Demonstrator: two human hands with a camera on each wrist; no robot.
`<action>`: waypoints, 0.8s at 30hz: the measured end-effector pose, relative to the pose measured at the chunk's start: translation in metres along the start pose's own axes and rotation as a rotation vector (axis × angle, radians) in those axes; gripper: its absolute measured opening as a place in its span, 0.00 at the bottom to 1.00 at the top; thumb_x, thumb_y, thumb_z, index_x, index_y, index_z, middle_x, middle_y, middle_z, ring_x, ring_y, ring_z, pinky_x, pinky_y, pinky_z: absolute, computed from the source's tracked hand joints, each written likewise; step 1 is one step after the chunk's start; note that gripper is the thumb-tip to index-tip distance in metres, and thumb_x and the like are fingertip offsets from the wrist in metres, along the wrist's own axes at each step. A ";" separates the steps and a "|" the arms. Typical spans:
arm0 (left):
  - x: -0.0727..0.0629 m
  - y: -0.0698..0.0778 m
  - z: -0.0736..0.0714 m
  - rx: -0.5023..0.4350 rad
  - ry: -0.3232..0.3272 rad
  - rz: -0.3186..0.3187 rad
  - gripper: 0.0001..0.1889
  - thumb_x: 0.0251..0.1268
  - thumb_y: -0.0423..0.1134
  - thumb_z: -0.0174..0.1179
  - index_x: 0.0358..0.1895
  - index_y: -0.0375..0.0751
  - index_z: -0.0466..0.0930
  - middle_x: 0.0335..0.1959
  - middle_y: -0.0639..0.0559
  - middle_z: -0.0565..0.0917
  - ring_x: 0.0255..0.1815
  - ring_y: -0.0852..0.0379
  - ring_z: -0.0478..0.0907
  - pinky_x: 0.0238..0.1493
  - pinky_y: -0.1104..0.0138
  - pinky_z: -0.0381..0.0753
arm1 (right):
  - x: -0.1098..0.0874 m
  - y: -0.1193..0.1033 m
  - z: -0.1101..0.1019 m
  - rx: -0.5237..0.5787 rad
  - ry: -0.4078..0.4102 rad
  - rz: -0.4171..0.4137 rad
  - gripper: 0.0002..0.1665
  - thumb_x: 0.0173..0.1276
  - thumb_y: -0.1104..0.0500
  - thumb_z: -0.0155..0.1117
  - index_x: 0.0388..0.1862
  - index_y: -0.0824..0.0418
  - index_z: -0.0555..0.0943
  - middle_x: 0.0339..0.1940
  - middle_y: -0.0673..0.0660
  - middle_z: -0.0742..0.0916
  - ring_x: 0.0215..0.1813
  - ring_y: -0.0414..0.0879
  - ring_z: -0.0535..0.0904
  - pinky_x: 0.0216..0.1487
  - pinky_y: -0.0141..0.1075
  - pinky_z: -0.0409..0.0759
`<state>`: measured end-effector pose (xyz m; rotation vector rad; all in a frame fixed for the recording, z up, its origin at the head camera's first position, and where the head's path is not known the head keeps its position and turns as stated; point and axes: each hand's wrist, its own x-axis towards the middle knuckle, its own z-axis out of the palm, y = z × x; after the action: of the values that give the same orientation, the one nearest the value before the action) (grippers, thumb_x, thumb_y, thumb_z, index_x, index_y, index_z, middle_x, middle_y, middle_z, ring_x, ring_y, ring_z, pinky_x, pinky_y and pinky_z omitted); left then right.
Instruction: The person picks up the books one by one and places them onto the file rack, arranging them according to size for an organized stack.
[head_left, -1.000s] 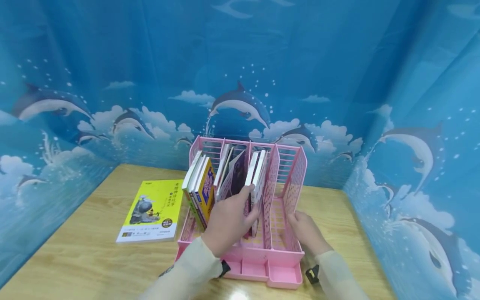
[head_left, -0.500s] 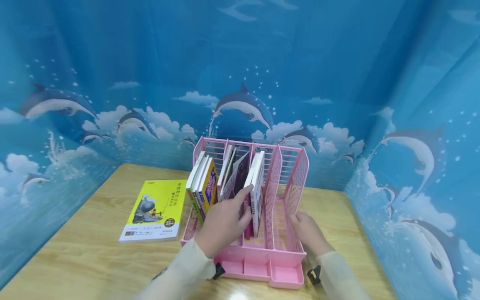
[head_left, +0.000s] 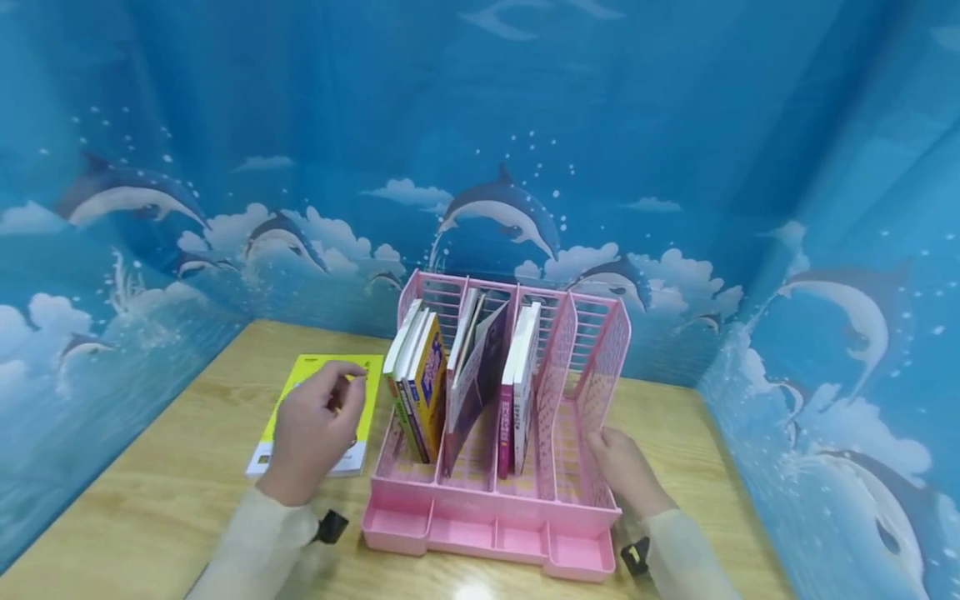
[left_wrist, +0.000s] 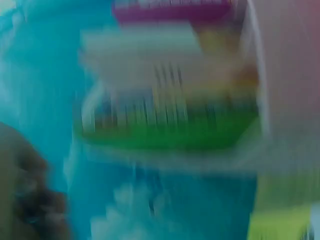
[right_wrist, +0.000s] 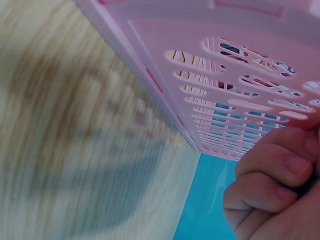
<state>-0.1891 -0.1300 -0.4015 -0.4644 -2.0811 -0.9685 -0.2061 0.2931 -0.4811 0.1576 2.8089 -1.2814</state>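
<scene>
My left hand [head_left: 315, 425] hovers over the yellow-covered book [head_left: 303, 371], which lies flat left of the pink book rack [head_left: 495, 498]. Its fingers are loosely bent and hold nothing. At the rack's right side wall, my right hand [head_left: 626, 471] grips the front edge; curled fingers [right_wrist: 270, 172] show against the outside of that wall in the right wrist view. Books stand in the rack: several with an orange-yellow cover [head_left: 431, 375] facing right, a leaning dark-covered book [head_left: 480, 375], and a magenta-spined book [head_left: 506, 425] beside a white-spined book [head_left: 522, 417]. The left wrist view is blurred.
Small pink trays [head_left: 397, 525] run along the rack's front. Everything stands on a wooden table [head_left: 187, 442]. A blue curtain [head_left: 375, 125] with dolphins closes off the back and both sides. The rack's rightmost slot [head_left: 567, 433] shows its slatted floor.
My left hand has let go of the books in the third slot and moved left over the yellow book. Those books now stand on their own. The right hand stays on the rack.
</scene>
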 end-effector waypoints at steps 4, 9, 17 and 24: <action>-0.010 -0.038 -0.031 0.207 -0.199 -0.300 0.08 0.77 0.38 0.54 0.46 0.41 0.83 0.22 0.56 0.76 0.19 0.60 0.68 0.21 0.67 0.67 | 0.000 0.000 0.001 0.015 -0.006 0.002 0.31 0.84 0.48 0.45 0.70 0.70 0.74 0.55 0.67 0.87 0.47 0.55 0.87 0.48 0.51 0.87; -0.022 -0.081 -0.053 0.316 -0.525 -0.584 0.26 0.79 0.52 0.52 0.58 0.27 0.76 0.38 0.37 0.84 0.33 0.43 0.80 0.32 0.54 0.79 | 0.001 0.000 0.001 -0.031 0.015 -0.014 0.30 0.85 0.48 0.45 0.67 0.71 0.76 0.51 0.65 0.88 0.44 0.53 0.87 0.46 0.50 0.88; -0.039 -0.123 -0.047 0.406 -0.783 -0.758 0.46 0.75 0.65 0.52 0.66 0.15 0.65 0.59 0.18 0.76 0.55 0.23 0.77 0.49 0.37 0.80 | 0.003 -0.001 -0.002 -0.037 0.021 -0.001 0.29 0.84 0.49 0.46 0.64 0.72 0.78 0.46 0.63 0.89 0.38 0.50 0.85 0.40 0.45 0.87; -0.046 -0.133 -0.044 0.455 -0.731 -0.775 0.52 0.70 0.68 0.56 0.66 0.13 0.63 0.55 0.16 0.73 0.52 0.21 0.75 0.48 0.36 0.79 | 0.003 -0.002 0.000 -0.003 0.011 0.019 0.29 0.83 0.50 0.46 0.65 0.72 0.77 0.43 0.63 0.89 0.35 0.51 0.84 0.35 0.40 0.86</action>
<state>-0.2178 -0.2492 -0.4839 0.3234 -3.1576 -0.7244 -0.2088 0.2926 -0.4799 0.1912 2.8116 -1.2770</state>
